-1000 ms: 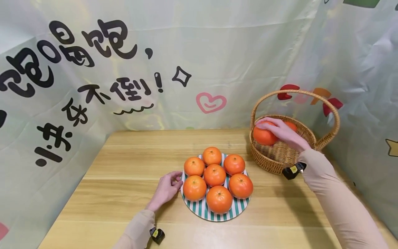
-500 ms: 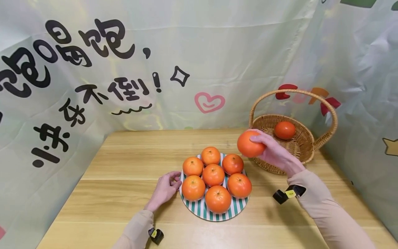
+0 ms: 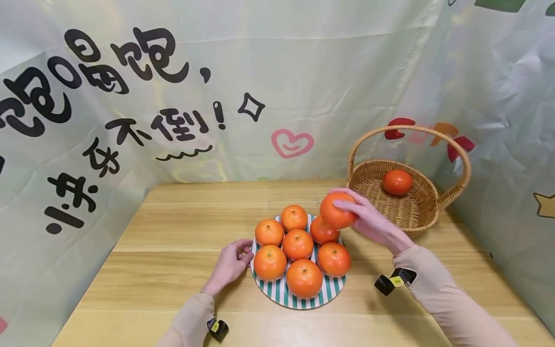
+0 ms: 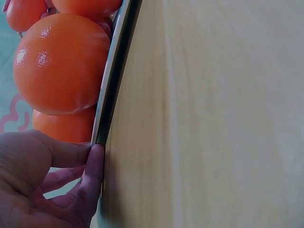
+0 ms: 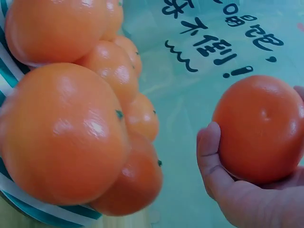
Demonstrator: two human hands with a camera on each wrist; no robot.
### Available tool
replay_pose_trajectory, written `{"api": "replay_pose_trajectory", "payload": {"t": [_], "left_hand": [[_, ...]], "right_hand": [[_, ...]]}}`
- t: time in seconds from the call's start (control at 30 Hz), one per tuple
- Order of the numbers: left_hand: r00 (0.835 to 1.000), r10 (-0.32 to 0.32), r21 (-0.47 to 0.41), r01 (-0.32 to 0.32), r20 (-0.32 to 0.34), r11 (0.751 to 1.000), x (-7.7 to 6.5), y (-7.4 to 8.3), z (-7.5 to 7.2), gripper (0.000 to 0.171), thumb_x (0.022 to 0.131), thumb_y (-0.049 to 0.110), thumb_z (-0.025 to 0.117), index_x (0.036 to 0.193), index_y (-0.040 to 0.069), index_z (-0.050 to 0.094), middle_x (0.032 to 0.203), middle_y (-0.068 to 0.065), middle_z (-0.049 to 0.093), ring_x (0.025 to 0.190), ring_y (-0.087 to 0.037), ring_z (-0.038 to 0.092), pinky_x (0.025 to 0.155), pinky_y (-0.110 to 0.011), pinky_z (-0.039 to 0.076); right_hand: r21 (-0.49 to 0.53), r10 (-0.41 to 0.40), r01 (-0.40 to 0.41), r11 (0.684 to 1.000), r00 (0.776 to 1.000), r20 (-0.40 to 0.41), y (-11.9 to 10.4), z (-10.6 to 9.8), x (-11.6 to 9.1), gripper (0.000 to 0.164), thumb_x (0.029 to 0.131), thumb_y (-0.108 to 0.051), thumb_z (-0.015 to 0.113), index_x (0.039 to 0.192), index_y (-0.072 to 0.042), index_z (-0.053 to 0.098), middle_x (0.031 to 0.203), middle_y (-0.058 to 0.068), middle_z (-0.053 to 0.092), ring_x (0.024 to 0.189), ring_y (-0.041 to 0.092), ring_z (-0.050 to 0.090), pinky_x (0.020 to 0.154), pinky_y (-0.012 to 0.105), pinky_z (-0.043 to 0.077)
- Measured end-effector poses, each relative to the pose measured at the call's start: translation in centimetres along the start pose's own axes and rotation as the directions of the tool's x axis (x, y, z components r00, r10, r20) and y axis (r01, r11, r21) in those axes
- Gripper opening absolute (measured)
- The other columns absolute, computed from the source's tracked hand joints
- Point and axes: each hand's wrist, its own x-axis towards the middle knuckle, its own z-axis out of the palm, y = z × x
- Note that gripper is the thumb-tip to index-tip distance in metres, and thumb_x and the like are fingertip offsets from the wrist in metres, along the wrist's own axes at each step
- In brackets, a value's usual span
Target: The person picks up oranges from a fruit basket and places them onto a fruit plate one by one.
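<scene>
In the head view my right hand point(image 3: 375, 219) holds an orange point(image 3: 335, 209) above the back right of a round striped plate point(image 3: 277, 291). The thumb and fingers wrap round the fruit in the right wrist view, its smooth underside showing. Several oranges point(image 3: 304, 278) sit close together on the green-and-white plate. My left hand point(image 3: 231, 264) is at the plate's left edge; the left wrist view shows its thumb and fingertips pinching the plate's rim point(image 4: 108, 90). The held fruit partly covers an orange point(image 3: 325, 232) at the back right of the plate.
A wicker basket point(image 3: 396, 208) with a tall arched handle stands at the back right of the wooden table point(image 3: 173, 231). One more orange point(image 3: 397, 182) lies inside it. Behind the table hangs a pale printed cloth point(image 3: 243, 62).
My right hand has lifted the orange out of the basket and carried it left to the plate. The left hand has stayed at the plate's edge.
</scene>
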Motion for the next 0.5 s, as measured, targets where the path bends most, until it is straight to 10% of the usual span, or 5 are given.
{"api": "replay_pose_trajectory", "payload": {"t": [0.33,0.5], "left_hand": [[1.000,-0.010,0.001,0.010,0.002,1.000,0.0,0.0,0.0,0.036,0.092,-0.001,0.065,0.128,-0.003,0.063,0.097,-0.011,0.064,0.071,-0.012,0.057,0.059,-0.017,0.053],[1.000,0.006,0.000,-0.006,0.002,1.000,0.0,0.0,0.0,0.035,0.092,-0.001,0.065,0.127,-0.004,0.063,0.097,-0.012,0.064,0.071,-0.012,0.057,0.059,-0.018,0.054]], "right_hand": [[0.002,-0.026,0.026,1.000,0.999,-0.018,0.6,1.0,0.8,0.025,0.104,-0.016,0.046,0.129,-0.019,0.047,0.123,-0.006,0.058,0.108,0.007,0.061,0.094,0.020,0.054],[-0.285,-0.095,0.073,0.956,0.993,-0.064,1.5,1.5,1.5,0.031,0.100,-0.016,0.057,0.129,-0.015,0.046,0.126,0.005,0.055,0.107,0.014,0.060,0.091,0.027,0.053]]}}
